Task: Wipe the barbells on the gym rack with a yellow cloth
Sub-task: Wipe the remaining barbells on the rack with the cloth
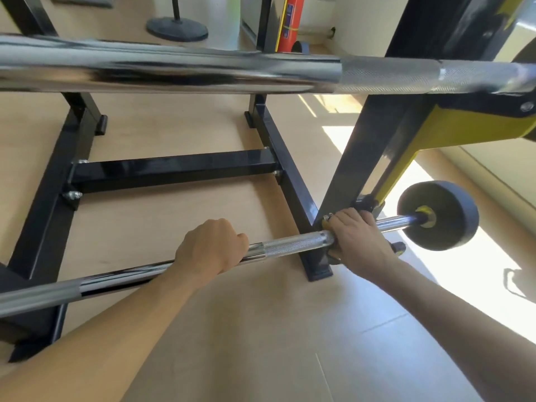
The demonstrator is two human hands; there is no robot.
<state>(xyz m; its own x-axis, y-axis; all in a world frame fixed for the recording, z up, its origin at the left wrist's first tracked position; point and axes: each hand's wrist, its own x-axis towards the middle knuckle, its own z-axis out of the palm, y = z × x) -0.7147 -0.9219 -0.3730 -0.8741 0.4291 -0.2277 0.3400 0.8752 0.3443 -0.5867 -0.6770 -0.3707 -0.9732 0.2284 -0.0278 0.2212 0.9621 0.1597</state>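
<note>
Nearest the camera, the left hand curls its fingers round the lower barbell on its smooth part, and the right hand grips the same bar just beside the rack upright, near the black weight plate. No yellow cloth shows in either hand, so the step looks like steadying or shifting the bar rather than wiping. Beyond it, the upper barbell lies across the rack. Wiping next calls for fetching the cloth.
</note>
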